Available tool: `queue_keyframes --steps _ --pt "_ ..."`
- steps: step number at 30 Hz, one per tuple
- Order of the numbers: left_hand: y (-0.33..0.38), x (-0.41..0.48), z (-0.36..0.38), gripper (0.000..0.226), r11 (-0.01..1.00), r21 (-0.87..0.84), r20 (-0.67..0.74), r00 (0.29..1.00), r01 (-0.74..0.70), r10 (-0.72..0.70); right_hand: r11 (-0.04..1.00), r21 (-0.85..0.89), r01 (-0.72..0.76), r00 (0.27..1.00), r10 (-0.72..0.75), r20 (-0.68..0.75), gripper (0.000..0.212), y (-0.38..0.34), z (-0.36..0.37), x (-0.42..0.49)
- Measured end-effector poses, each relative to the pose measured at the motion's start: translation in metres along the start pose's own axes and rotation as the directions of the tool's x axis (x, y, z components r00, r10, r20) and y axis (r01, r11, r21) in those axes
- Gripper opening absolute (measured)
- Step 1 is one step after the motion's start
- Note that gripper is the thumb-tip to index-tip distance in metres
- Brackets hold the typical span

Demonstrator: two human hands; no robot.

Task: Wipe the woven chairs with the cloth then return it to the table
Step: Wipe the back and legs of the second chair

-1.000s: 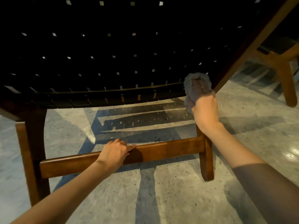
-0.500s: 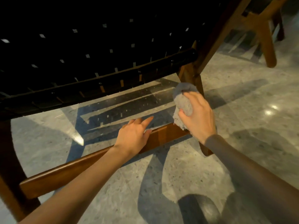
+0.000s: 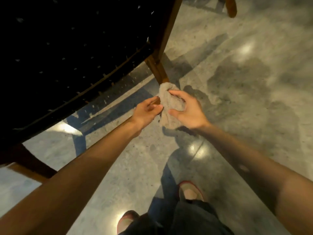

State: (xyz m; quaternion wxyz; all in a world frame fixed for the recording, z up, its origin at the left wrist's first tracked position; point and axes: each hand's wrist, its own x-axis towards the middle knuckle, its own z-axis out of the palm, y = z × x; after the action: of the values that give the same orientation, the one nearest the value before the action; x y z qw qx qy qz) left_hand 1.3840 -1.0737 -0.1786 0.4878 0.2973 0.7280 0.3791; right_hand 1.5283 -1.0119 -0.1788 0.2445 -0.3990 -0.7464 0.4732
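Your right hand [image 3: 188,111] is the one actually holding things here. Its index finger hooks over the top of the cloth [image 3: 171,106], the thumb comes up from below, and the bundle is squeezed between them. Your left hand [image 3: 145,114] is right up against the cloth's left edge with fingers curled and thumb close to the fingertips. It's blurry enough that you honestly can't tell if it's pinching the fabric or just touching it.

The cloth is a pale, scrunched-up wad held in the air between both hands, with a loose end hanging below your right palm. Just behind it is the wooden leg [image 3: 158,70] of the woven chair [image 3: 67,53], and the top of the wad covers the bottom of that leg.

The chair's dark woven panel fills the upper left, slanted in the view, with little specks of light showing through the weave. A low wooden rail [image 3: 28,172] pokes out beside your left forearm.

Under it all is a shiny grey stone floor [image 3: 245,92] with glare spots and shadows. At the bottom edge you've got your dark trousers [image 3: 189,217] and light shoes [image 3: 190,192] with reddish trim. The foot of another wooden leg [image 3: 231,9] sits at the top right.
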Motion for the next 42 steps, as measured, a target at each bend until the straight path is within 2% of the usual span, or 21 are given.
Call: queue_keyframes --steps 3,8,10,13,14,17,19,21,25,28,31,35,39,42 --pt "0.041 -0.046 0.003 0.019 0.997 -0.077 0.017 1.000 0.021 -0.020 0.999 0.034 -0.023 0.998 0.021 0.053 0.054 -0.056 -0.035 -0.029" --pt "0.108 -0.125 -0.001 0.024 0.997 -0.074 0.000 1.000 0.007 -0.007 0.999 -0.002 -0.035 0.995 0.036 0.093 0.056 -0.143 -0.091 -0.070" --pt "0.141 -0.159 -0.006 0.015 0.999 -0.028 0.001 1.000 -0.031 0.031 0.995 0.005 -0.096 0.987 0.095 0.126 0.054 -0.179 -0.115 -0.086" --pt "0.195 -0.210 -0.014 0.006 0.999 0.044 0.045 0.999 0.009 -0.011 0.964 0.076 -0.254 0.952 0.235 0.197 0.049 -0.231 -0.152 -0.110" --pt "0.210 -0.226 -0.016 0.007 0.996 0.092 0.075 0.997 -0.010 0.003 0.953 0.099 -0.287 0.943 0.262 0.206 0.047 -0.247 -0.164 -0.118" --pt "0.251 -0.263 -0.020 0.016 0.952 0.214 0.215 0.961 -0.217 0.171 0.950 0.072 -0.303 0.937 0.283 0.204 0.049 -0.283 -0.197 -0.131" --pt "0.270 -0.279 -0.020 0.020 0.913 0.281 0.238 0.943 -0.297 0.233 0.952 0.044 -0.302 0.930 0.284 0.235 0.055 -0.298 -0.214 -0.133" --pt "0.285 -0.287 -0.014 0.020 0.877 0.340 0.227 0.934 -0.340 0.275 0.965 -0.006 -0.263 0.926 0.254 0.280 0.047 -0.305 -0.231 -0.130" --pt "0.303 -0.289 0.003 0.014 0.875 0.393 0.090 0.959 -0.282 0.268 0.966 -0.227 -0.123 0.903 0.204 0.379 0.012 -0.296 -0.262 -0.109" --pt "0.309 -0.285 0.026 0.017 0.837 0.476 -0.036 0.944 -0.271 0.327 0.937 -0.337 -0.089 0.902 0.220 0.371 0.004 -0.281 -0.289 -0.093" --pt "0.321 -0.285 0.061 0.018 0.822 0.549 -0.225 0.922 -0.148 0.316 0.899 -0.437 0.035 0.906 0.156 0.394 0.002 -0.273 -0.326 -0.083" --pt "0.350 -0.291 0.110 0.018 0.830 0.555 -0.447 0.823 -0.052 0.351 0.881 -0.440 0.172 0.938 -0.010 0.346 0.008 -0.275 -0.380 -0.065" --pt "0.379 -0.292 0.133 0.022 0.846 0.532 -0.604 0.692 -0.019 0.395 0.909 -0.338 0.244 0.919 -0.105 0.379 0.007 -0.288 -0.410 -0.031" --pt "0.400 -0.278 0.138 0.024 0.899 0.434 -0.741 0.588 0.051 0.324 0.921 -0.286 0.266 0.903 -0.134 0.409 0.007 -0.294 -0.414 0.001"
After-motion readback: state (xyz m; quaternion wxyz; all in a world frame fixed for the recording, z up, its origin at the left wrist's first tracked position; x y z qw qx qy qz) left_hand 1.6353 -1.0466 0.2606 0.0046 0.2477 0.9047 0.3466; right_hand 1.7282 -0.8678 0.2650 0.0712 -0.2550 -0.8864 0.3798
